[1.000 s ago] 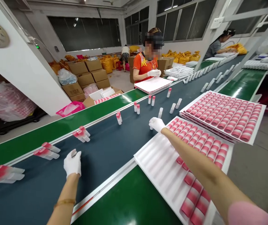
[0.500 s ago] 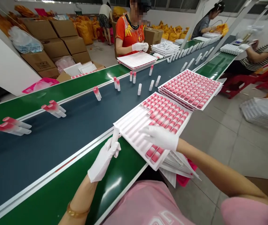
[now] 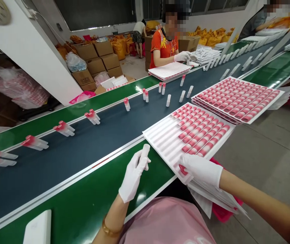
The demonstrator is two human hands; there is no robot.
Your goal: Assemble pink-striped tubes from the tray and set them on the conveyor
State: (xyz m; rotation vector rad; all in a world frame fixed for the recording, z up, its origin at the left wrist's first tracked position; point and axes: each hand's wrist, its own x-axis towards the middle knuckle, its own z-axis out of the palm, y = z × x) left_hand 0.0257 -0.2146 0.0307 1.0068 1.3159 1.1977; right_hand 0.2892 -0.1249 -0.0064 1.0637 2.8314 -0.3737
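In my left hand (image 3: 135, 173), fingers wrapped round it, a small frosted-white tube (image 3: 145, 149) points upward over the green ledge. My right hand (image 3: 199, 169) is closed at the near corner of a white ribbed tray (image 3: 160, 142). Its fingertips are on a red-and-white tube (image 3: 183, 169) lying there; the glove hides most of that tube. Rows of red-and-white tubes (image 3: 201, 125) fill the tray's right side, while bare grooves show on its left.
Beyond my tray lies a stack of filled trays (image 3: 236, 98). Upright tubes, some red-topped (image 3: 62, 128), stand on the dark conveyor belt (image 3: 104, 145). A white box-shaped object (image 3: 38, 227) rests on the green ledge (image 3: 84, 203). Across the belt, a co-worker (image 3: 164, 47) handles tubes beside trays.
My view has turned left. The right hand has come from above the tray's middle down to a tube at its near corner, and its fingers have closed. The left hand still holds its tube.
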